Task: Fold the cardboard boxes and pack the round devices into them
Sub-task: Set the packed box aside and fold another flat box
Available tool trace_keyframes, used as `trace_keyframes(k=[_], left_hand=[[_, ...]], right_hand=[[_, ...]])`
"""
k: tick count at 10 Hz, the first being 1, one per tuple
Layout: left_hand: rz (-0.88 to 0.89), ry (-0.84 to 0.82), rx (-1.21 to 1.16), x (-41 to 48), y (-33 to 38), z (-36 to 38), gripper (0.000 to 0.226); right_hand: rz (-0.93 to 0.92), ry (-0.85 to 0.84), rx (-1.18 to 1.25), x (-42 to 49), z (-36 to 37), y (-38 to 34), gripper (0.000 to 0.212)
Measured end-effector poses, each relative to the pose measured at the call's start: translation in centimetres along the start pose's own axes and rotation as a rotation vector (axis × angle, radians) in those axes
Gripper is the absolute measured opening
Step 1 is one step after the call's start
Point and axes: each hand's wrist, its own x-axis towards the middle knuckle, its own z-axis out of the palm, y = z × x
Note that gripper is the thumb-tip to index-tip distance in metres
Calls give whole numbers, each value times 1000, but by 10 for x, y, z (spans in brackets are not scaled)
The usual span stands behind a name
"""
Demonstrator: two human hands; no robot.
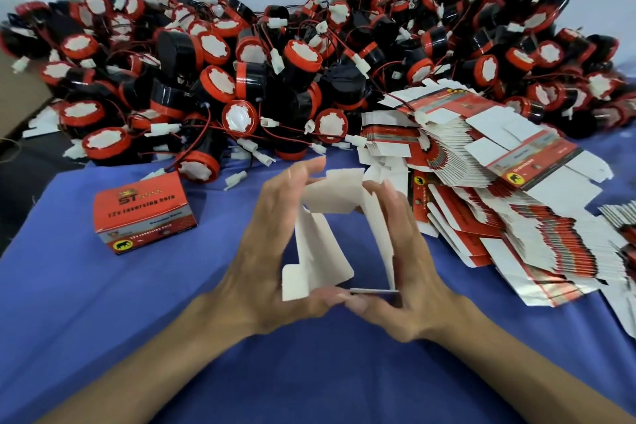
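A half-formed cardboard box (327,244) hangs over the blue cloth at the centre, its white inside and loose flaps turned toward me. My left hand (272,262) grips its left side, fingers curled over the top flap. My right hand (406,272) holds its right wall, thumb meeting the left thumb under the box's near edge. A big heap of round black-and-red devices (241,79) with red wires and white plugs lies across the back. Flat unfolded boxes (509,217) are stacked in a fanned pile at the right.
One closed red box (144,213) stands on the blue cloth (103,320) at the left. A second small stack of flat boxes (623,234) shows at the right edge. A brown carton (17,96) sits at the far left.
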Motion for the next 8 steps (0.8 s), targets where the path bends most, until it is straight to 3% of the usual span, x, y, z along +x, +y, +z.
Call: trace_keyframes(k=[1, 2, 3, 4, 5, 6, 7, 8], left_hand=[[47, -58, 74, 6, 13, -3, 42], [-225, -9, -170, 20, 40, 4, 36], [-240, -11, -130, 14, 27, 12, 39], [-336, 63, -235, 7, 27, 12, 72], [-283, 134, -298, -5, 18, 15, 92], [-234, 118, -321, -9, 10, 18, 109], [-214, 193, -304, -7, 7, 11, 92], [-167, 124, -335, -2, 12, 7, 54]], right_hand=[[-7, 9, 1, 1, 0, 1, 81], [73, 77, 34, 2, 2, -5, 97], [150, 194, -10, 2, 6, -14, 105], [209, 387, -181, 4, 9, -15, 101], [215, 430, -266, 7, 13, -15, 87], [99, 319, -121, 5, 18, -18, 61], [103, 255, 82, 3, 15, -18, 50], [199, 260, 258, 7, 11, -21, 51]])
